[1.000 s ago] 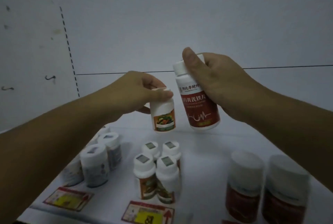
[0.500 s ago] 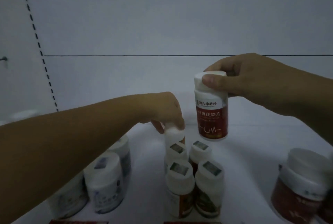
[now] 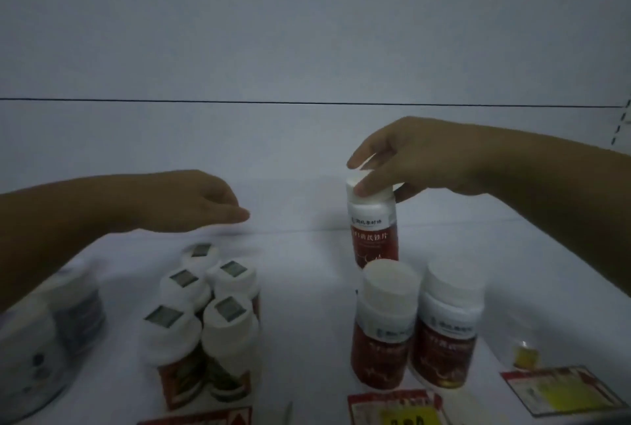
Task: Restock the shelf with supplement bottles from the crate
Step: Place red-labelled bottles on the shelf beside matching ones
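My right hand (image 3: 423, 161) grips the white cap of a tall red-label supplement bottle (image 3: 374, 236), held upright just behind two matching red-label bottles (image 3: 384, 332) (image 3: 447, 329) on the white shelf (image 3: 307, 295). Its base is hidden behind the front pair, so contact with the shelf cannot be told. My left hand (image 3: 201, 201) hovers empty above and behind a cluster of several small white-capped bottles (image 3: 208, 308). The rearmost small bottle (image 3: 199, 252) stands free below its fingertips.
Grey-blue label bottles (image 3: 58, 332) stand at the left under my forearm. Price tags (image 3: 403, 411) (image 3: 560, 390) line the shelf's front edge. A small clear item with a yellow base (image 3: 524, 351) sits at the right. The white back wall (image 3: 307, 151) closes the shelf.
My left hand let go of the small bottle behind the cluster and lifted away empty. My right hand carried the red-label bottle to the right and down, behind the two red-label bottles.
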